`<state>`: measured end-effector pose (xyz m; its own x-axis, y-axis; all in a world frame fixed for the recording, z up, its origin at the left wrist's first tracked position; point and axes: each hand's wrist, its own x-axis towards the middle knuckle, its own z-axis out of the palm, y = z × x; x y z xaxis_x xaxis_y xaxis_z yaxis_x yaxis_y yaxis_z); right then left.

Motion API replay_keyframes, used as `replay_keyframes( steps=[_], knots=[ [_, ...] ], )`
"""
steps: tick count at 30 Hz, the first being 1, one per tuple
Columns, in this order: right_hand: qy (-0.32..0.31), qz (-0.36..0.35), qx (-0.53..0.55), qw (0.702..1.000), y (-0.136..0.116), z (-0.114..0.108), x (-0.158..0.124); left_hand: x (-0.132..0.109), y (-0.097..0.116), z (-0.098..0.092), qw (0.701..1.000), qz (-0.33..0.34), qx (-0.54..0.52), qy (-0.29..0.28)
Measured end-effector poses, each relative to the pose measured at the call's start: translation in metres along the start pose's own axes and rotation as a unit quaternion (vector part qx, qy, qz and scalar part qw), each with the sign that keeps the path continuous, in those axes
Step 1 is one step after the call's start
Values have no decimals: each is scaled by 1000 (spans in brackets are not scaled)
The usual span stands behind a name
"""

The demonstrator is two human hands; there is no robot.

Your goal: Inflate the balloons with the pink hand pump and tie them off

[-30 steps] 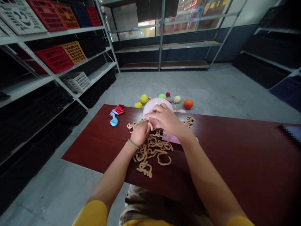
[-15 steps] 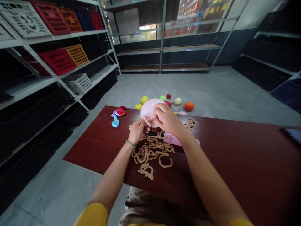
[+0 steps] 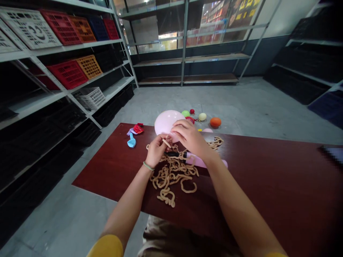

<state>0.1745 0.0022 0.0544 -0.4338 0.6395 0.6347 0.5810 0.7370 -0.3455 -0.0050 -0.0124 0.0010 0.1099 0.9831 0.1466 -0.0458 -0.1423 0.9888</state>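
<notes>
One pink balloon (image 3: 166,121) is held above the red table (image 3: 268,189) among steel racks (image 3: 182,46).

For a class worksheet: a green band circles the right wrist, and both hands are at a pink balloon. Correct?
No: the head view shows the green band on the left wrist, not the right. The left hand and right hand are both at the pink balloon.

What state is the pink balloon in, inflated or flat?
Inflated: the pink balloon bulges round, its lower side against the right hand.
</notes>
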Motion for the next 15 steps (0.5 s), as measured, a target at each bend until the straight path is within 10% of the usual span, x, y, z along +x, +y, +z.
replay_keyframes(
  steps=[15],
  knots=[
    [-22, -29, -100, 994, 4, 20, -5, -5, -2, -3, 981, 67, 180, 2]
  ],
)
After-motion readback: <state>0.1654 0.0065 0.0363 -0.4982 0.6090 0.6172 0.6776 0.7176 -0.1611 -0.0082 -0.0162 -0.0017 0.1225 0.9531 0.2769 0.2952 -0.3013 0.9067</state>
